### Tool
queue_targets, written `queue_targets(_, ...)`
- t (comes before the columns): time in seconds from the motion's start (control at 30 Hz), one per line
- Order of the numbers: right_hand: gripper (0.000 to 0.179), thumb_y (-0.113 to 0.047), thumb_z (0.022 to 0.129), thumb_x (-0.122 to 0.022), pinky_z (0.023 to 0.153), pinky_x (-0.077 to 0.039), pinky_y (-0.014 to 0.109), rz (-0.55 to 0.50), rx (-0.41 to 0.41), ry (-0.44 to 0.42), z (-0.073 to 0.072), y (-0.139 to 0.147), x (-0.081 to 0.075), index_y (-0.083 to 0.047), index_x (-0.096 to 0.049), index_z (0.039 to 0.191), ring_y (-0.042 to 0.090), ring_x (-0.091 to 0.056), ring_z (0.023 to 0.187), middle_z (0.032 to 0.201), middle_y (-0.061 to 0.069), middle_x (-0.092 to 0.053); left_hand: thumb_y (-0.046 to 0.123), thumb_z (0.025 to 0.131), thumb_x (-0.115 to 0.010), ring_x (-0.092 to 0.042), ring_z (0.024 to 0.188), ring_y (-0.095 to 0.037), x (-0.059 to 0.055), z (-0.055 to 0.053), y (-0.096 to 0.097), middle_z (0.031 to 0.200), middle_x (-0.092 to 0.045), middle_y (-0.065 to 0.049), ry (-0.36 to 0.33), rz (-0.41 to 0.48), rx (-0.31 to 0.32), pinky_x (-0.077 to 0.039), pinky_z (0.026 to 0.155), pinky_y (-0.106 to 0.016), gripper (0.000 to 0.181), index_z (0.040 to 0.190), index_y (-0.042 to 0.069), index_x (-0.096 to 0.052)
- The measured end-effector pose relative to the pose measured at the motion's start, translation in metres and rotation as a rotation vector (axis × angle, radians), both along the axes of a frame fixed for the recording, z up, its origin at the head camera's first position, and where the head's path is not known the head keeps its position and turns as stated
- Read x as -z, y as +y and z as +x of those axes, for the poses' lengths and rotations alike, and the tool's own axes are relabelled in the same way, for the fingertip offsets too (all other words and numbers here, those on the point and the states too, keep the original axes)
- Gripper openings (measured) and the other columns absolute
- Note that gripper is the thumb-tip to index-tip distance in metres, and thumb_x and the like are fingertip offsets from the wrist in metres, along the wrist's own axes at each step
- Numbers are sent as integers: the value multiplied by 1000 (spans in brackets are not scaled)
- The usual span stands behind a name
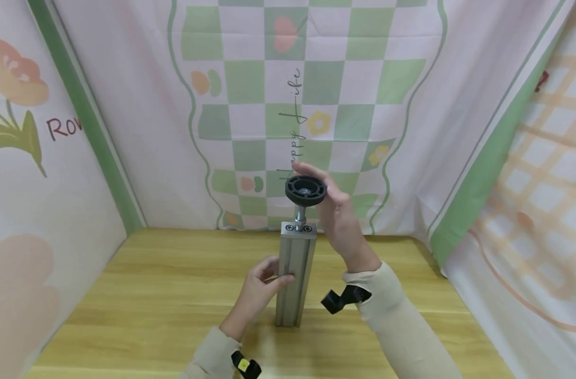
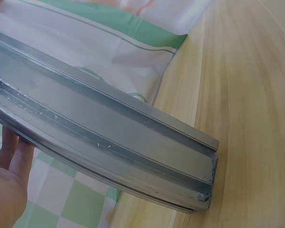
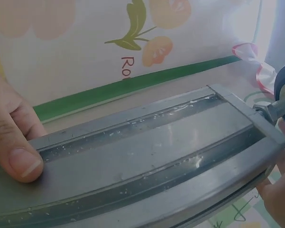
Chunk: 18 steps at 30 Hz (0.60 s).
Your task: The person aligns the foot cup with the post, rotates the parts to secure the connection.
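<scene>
A grey aluminium profile [image 1: 295, 273] stands upright, with its lower end at the wooden tabletop. An end plate [image 1: 299, 236] with two visible screws caps its top, and from there a threaded metal stem [image 1: 300, 215] carries a round black levelling foot [image 1: 305, 191]. Around the middle of the profile grips my left hand [image 1: 259, 284], thumb on the near face, as the right wrist view also shows. My right hand [image 1: 340, 223] is raised at the right side of the foot, its fingers extended along the rim; the thumb is hidden. Grooves run along the profile [image 2: 104, 123] in the left wrist view.
The wooden table [image 1: 174, 295] reaches back to a hanging cloth [image 1: 288, 121] with green checks. Printed cloths [image 1: 41, 200] also hang at the left and right sides. A small black device [image 1: 344, 299] sits on the right wrist, another [image 1: 246, 364] on the left.
</scene>
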State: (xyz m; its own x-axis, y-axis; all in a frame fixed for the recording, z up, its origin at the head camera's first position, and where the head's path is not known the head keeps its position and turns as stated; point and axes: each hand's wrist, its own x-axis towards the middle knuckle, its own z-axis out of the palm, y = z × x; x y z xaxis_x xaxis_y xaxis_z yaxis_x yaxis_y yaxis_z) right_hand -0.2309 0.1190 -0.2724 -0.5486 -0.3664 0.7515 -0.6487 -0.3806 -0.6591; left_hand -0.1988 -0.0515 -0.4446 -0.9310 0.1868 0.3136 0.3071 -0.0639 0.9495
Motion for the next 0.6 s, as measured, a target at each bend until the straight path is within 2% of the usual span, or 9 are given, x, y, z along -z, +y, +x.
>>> queue_targets(0.2,50,-31,103,-30,116,-23,54,2,-50,-44,-2,3,1,-7,-48,143,40,-34,140,148,21,-45,16,88,-79,-65,103,-23,1,-1,0,109,-68,-8,2,2,4,-55,92,-32,38,123,9,-66)
queue_targets(0.43,46,-32,102,-35,112,-28,52,20,-34,-46,-3,5,1,-9,-51,139,37,-41,135,145,23,-47,16,87,-80,-65,102,-22,1,-1,-1,108,-68,-8,2,-4,4,-55,91,-33,38,122,10,-67)
queue_targets(0.6,38,-26,98,-40,114,-24,49,-2,-8,-73,-2,4,1,-14,-56,131,38,-41,135,143,25,-48,18,87,-80,-65,103,-22,1,-2,-1,109,-68,-8,-1,-5,3,-55,91,-33,39,123,9,-66)
